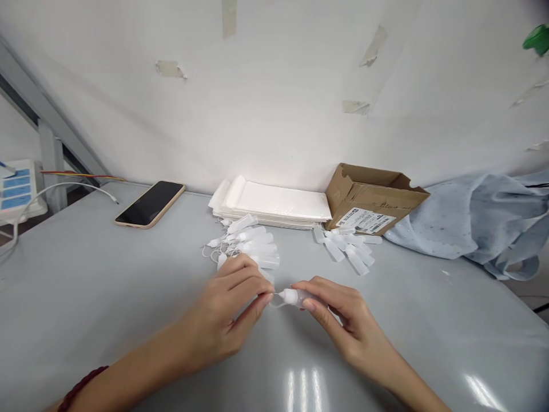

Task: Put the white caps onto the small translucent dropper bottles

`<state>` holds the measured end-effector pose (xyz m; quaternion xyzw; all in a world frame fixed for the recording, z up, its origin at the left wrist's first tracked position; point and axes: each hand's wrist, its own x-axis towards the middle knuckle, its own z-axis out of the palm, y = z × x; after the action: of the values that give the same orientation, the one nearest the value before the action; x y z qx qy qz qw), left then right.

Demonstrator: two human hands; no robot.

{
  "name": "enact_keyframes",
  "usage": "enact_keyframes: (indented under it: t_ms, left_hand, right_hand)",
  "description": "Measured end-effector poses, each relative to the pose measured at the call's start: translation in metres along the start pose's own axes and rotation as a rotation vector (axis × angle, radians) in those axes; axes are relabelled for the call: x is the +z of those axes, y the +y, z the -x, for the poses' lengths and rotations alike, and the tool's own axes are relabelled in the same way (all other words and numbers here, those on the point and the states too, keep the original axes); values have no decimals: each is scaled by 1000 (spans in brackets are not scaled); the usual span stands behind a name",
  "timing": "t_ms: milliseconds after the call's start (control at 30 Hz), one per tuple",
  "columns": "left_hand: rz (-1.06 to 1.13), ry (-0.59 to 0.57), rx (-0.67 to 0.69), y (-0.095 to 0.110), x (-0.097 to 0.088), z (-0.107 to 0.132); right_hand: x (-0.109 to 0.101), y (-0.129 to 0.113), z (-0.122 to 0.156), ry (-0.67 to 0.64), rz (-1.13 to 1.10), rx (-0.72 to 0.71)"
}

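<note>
My right hand (pixel 338 312) grips a small translucent squeeze bottle (pixel 304 297) lying sideways, its white top pointing left. From that top a thin needle tip (pixel 278 293) reaches toward my left hand (pixel 235 303), whose thumb and fingers are pinched together. A thin white strap (pixel 277 305) loops from the bottle's top to those left fingertips; its end is hidden between them. Just beyond my left hand lies a pile of similar bottles with white tops and loose straps (pixel 257 246). Farther right are several bottles without tops (pixel 343 246).
Against the wall lies a stack of white padded envelopes (pixel 283 203) beside an open cardboard box (pixel 377 200). A phone (pixel 150 204) and a white cable (pixel 86 184) are at the left. Light blue cloth (pixel 476 217) drapes over the right edge of the grey table (pixel 107 286).
</note>
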<state>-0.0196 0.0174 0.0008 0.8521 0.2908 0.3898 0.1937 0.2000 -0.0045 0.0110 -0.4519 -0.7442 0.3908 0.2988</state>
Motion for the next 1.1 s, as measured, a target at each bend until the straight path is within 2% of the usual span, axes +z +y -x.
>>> enact_keyframes:
  t_ms: [433, 667, 967, 1033, 1100]
  left_hand:
    - [39, -60, 9, 0, 4, 3]
    - [35, -88, -3, -2, 6, 5]
    - [-64, -98, -43, -10, 0, 2]
    - [-89, -77, -68, -14, -6, -1]
    - [-128, -21, -115, -18, -13, -4]
  right_hand:
    - [5, 2, 0, -30, -13, -11]
    - [8, 2, -6, -2, -22, -21]
    - [12, 8, -13, -25, 46, -39]
    - [5, 17, -19, 26, 131, -74]
    - [-6, 29, -28, 176, 297, -107]
